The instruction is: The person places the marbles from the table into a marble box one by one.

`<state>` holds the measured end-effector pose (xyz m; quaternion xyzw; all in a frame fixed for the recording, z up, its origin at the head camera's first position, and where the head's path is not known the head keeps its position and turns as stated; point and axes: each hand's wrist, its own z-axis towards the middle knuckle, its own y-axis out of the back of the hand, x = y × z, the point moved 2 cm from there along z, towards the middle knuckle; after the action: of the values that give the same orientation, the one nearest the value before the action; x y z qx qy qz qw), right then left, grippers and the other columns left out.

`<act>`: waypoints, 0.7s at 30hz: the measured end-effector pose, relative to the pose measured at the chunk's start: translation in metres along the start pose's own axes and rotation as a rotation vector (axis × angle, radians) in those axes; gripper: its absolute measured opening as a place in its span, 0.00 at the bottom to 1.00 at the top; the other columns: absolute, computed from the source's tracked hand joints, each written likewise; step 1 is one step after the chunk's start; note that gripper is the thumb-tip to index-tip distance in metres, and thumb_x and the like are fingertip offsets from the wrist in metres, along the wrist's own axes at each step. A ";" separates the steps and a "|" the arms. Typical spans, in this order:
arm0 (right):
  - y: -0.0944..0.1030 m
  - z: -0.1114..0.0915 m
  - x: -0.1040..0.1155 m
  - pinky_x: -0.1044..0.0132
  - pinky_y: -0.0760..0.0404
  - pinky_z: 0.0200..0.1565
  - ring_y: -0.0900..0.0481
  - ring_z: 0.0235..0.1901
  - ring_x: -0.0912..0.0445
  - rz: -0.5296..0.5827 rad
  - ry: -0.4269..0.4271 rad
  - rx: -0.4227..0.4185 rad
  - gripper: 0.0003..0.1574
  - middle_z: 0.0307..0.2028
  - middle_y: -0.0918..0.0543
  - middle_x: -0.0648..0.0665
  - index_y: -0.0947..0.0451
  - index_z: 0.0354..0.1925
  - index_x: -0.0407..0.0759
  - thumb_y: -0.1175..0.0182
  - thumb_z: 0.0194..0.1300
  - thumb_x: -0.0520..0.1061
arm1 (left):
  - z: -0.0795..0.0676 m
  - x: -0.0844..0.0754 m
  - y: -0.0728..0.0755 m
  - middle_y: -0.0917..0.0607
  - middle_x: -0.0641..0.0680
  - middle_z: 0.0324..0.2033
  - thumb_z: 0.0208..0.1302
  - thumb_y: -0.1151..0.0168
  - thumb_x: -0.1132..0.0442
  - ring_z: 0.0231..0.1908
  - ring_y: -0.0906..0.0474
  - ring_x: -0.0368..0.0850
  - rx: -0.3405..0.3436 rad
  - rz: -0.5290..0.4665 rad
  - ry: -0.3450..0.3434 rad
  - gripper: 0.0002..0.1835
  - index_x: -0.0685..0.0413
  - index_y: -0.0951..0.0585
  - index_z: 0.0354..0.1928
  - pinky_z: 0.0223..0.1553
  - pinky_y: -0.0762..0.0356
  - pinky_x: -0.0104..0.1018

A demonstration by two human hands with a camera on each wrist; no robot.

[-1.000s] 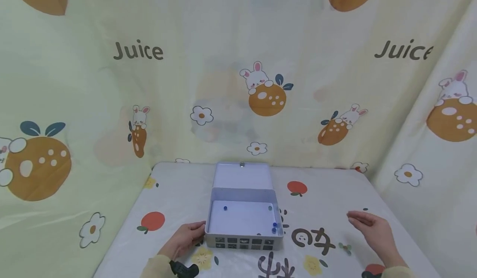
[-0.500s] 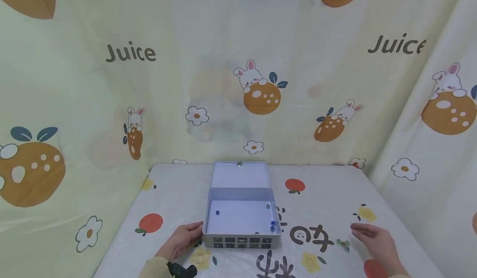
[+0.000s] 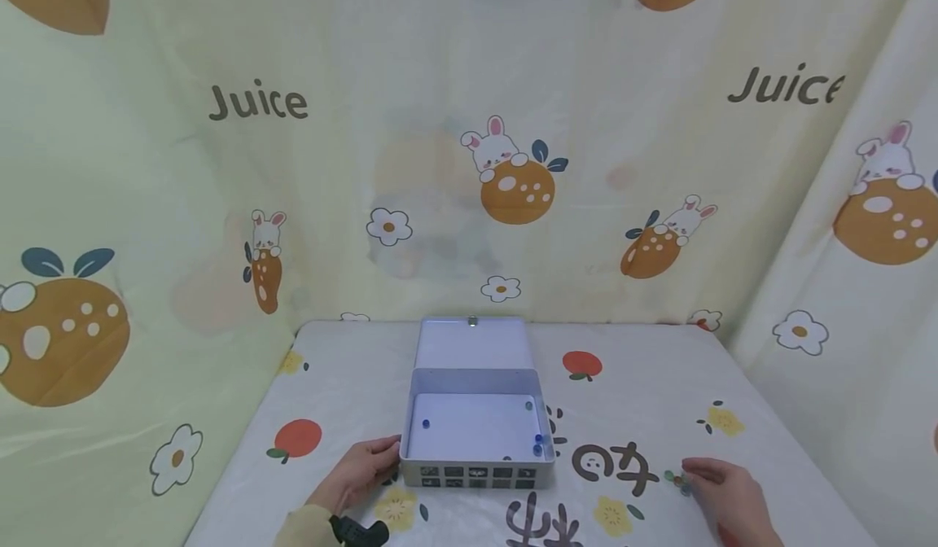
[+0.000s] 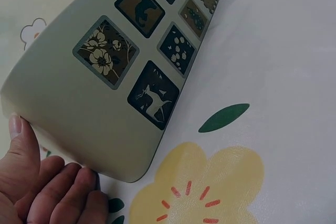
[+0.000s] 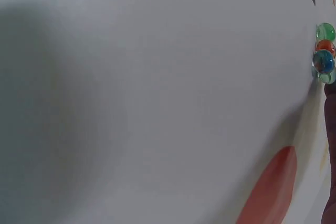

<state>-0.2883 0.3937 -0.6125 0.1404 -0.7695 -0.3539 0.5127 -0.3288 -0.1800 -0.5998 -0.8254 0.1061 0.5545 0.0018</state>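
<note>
Glass marbles [image 5: 324, 62]: prob. light, hard, slippery; pinch across diam. R hand [image 3: 733, 494] fingers straight, L hand [image 3: 361, 467] touching tin box [image 3: 478, 474], grip n/c.

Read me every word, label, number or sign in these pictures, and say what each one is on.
"Juice": curtain, left side.
"Juice": curtain, right side, last letter partly cut off.
Brown characters: printed on the tablecloth, too slanted and partial for me to read.
Box: small pictures on the front, no words I can make out.
</note>
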 end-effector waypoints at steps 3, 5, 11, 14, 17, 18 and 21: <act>-0.003 -0.001 0.001 0.46 0.14 0.45 0.16 0.50 0.36 -0.019 0.007 0.003 0.20 0.46 0.11 0.33 0.19 0.55 0.31 0.34 0.65 0.35 | 0.000 0.000 0.000 0.27 0.67 0.70 0.76 0.41 0.58 0.71 0.30 0.63 -0.002 0.003 -0.002 0.27 0.65 0.29 0.70 0.65 0.19 0.52; -0.004 -0.002 0.001 0.44 0.14 0.47 0.16 0.50 0.36 -0.039 0.013 0.005 0.20 0.46 0.11 0.33 0.19 0.55 0.31 0.34 0.65 0.35 | 0.000 0.000 0.000 0.27 0.67 0.70 0.76 0.41 0.57 0.71 0.30 0.64 -0.001 0.007 -0.005 0.27 0.65 0.29 0.71 0.66 0.20 0.52; -0.004 -0.002 0.003 0.42 0.16 0.49 0.17 0.51 0.35 -0.084 0.038 -0.002 0.19 0.46 0.11 0.33 0.19 0.55 0.31 0.34 0.65 0.35 | 0.000 -0.001 -0.001 0.27 0.68 0.70 0.77 0.42 0.57 0.71 0.31 0.64 0.004 0.017 -0.013 0.27 0.65 0.29 0.71 0.66 0.20 0.53; -0.004 -0.001 0.001 0.41 0.16 0.49 0.18 0.53 0.34 -0.079 0.038 0.000 0.19 0.47 0.12 0.33 0.19 0.54 0.31 0.34 0.65 0.35 | 0.000 -0.002 -0.001 0.27 0.68 0.70 0.77 0.42 0.58 0.71 0.31 0.64 0.004 0.013 -0.013 0.27 0.65 0.29 0.71 0.66 0.21 0.53; -0.003 0.000 -0.001 0.44 0.15 0.47 0.18 0.53 0.34 -0.071 0.035 -0.001 0.19 0.48 0.12 0.33 0.18 0.54 0.32 0.34 0.65 0.36 | 0.000 -0.002 0.000 0.27 0.68 0.70 0.77 0.43 0.59 0.71 0.31 0.64 0.009 0.003 -0.012 0.26 0.66 0.29 0.70 0.67 0.21 0.53; -0.003 0.000 -0.002 0.46 0.15 0.45 0.17 0.52 0.35 -0.065 0.028 -0.005 0.19 0.49 0.12 0.33 0.18 0.55 0.33 0.34 0.66 0.37 | 0.000 -0.002 0.000 0.27 0.68 0.70 0.77 0.43 0.59 0.71 0.31 0.64 0.009 0.000 -0.011 0.26 0.66 0.29 0.70 0.67 0.21 0.53; 0.000 0.002 -0.004 0.52 0.15 0.40 0.16 0.51 0.37 -0.011 -0.006 -0.019 0.21 0.50 0.12 0.33 0.19 0.56 0.34 0.33 0.65 0.37 | 0.001 -0.001 0.000 0.28 0.68 0.70 0.77 0.43 0.59 0.72 0.32 0.64 0.014 -0.011 -0.008 0.26 0.66 0.29 0.70 0.67 0.21 0.53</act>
<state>-0.2881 0.3969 -0.6152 0.1385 -0.7669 -0.3644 0.5099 -0.3298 -0.1799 -0.5991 -0.8238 0.1053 0.5569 0.0109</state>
